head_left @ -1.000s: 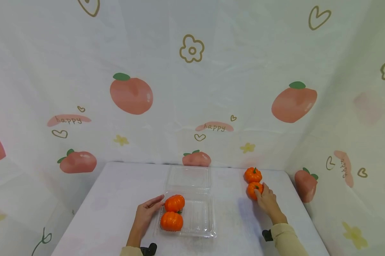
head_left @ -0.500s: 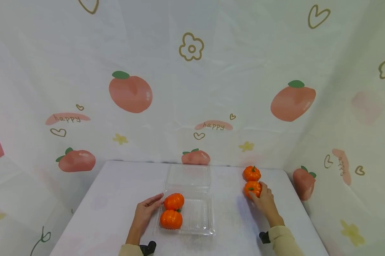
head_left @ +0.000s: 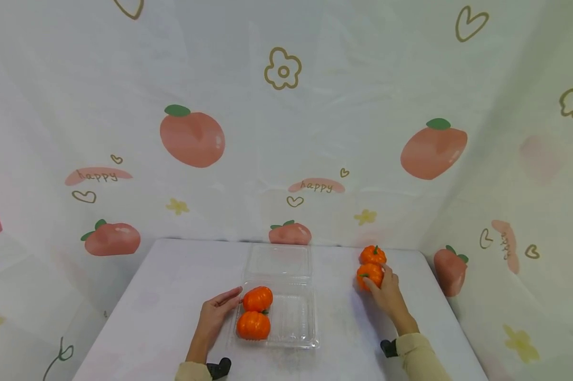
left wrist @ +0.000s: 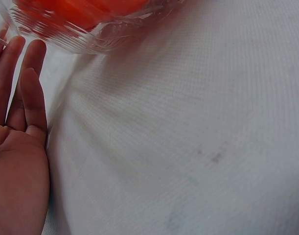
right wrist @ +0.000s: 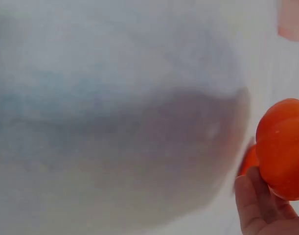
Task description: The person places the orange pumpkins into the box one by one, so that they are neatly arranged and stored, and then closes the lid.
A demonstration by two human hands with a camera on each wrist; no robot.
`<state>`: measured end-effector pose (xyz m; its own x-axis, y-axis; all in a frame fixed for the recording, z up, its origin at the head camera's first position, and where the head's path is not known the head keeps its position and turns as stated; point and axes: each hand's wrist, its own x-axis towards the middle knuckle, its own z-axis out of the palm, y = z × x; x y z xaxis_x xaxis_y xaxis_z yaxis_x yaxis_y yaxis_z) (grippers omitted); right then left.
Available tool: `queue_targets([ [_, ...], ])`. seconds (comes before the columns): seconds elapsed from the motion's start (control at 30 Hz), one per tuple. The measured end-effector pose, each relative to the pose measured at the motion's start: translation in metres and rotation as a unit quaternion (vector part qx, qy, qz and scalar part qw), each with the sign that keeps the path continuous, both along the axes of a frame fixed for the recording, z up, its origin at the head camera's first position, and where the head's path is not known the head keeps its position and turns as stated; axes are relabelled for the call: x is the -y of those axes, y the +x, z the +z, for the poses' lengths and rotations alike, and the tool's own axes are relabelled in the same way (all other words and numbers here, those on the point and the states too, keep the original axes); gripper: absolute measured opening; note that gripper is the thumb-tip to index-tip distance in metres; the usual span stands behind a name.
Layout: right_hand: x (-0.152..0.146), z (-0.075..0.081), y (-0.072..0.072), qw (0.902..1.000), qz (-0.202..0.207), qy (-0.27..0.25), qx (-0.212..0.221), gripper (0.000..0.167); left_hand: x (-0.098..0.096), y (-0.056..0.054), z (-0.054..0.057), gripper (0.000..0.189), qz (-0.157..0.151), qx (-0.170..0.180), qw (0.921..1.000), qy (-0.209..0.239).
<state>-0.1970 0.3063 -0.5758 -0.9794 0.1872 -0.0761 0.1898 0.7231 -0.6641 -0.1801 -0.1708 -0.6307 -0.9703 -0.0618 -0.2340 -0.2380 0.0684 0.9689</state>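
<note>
the right hand (head_left: 389, 294) grips a pumpkin (head_left: 372, 274), stem (head_left: 364, 275) facing left (long axis unclear), the left hand (head_left: 214, 316) loosely extended.

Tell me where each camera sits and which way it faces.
Head: worn on the head, facing forward and down over the table to the printed backdrop; left hand, right hand and both sleeves show.
Left wrist: worn on that wrist, facing along the palm towards the clear container; only the left hand shows.
Right wrist: worn on that wrist, facing the orange pumpkin in that hand; only part of the right hand shows.
Shared: head and right wrist both show the held pumpkin.
</note>
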Motion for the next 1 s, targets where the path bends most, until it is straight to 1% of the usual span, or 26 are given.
queue_targets([
  [0.07, 0.002, 0.003, -0.003, 0.9994, 0.007, -0.011, -0.031, 0.084, 0.0, 0.0, 0.0, 0.05, 0.0, 0.001, 1.0, 0.002],
  [0.2, 0.007, 0.012, -0.009, 0.9946, 0.027, -0.026, -0.096, 0.074, 0.001, -0.001, 0.001, 0.05, -0.001, 0.002, 1.0, 0.001],
  [0.27, 0.011, 0.018, -0.012, 0.9924, 0.031, -0.028, -0.116, 0.069, 0.001, -0.002, 0.002, 0.049, -0.003, 0.002, 1.0, -0.002],
  [0.43, 0.022, 0.031, -0.017, 0.9905, 0.023, -0.054, -0.125, 0.061, 0.0, -0.003, 0.002, 0.052, -0.002, 0.01, 0.9999, -0.003],
  [0.53, 0.029, 0.038, -0.017, 0.9887, 0.025, -0.065, -0.133, 0.056, -0.001, -0.003, 0.001, 0.055, 0.003, 0.014, 0.9999, -0.002],
  [0.67, 0.038, 0.046, -0.014, 0.9851, 0.04, -0.075, -0.15, 0.049, -0.002, -0.002, 0.001, 0.052, 0.007, 0.019, 0.9998, -0.001],
  [0.73, 0.042, 0.05, -0.013, 0.9823, 0.044, -0.073, -0.167, 0.046, -0.001, -0.002, 0.001, 0.051, 0.006, 0.019, 0.9998, 0.002],
  [0.87, 0.05, 0.057, -0.013, 0.9775, 0.051, -0.073, -0.191, 0.045, -0.001, -0.002, 0.001, 0.05, 0.002, 0.015, 0.9999, 0.006],
  [1.0, 0.058, 0.064, -0.01, 0.9764, 0.058, -0.084, -0.19, 0.047, -0.001, -0.002, 0.0, 0.048, 0.003, 0.017, 0.9998, 0.008],
])
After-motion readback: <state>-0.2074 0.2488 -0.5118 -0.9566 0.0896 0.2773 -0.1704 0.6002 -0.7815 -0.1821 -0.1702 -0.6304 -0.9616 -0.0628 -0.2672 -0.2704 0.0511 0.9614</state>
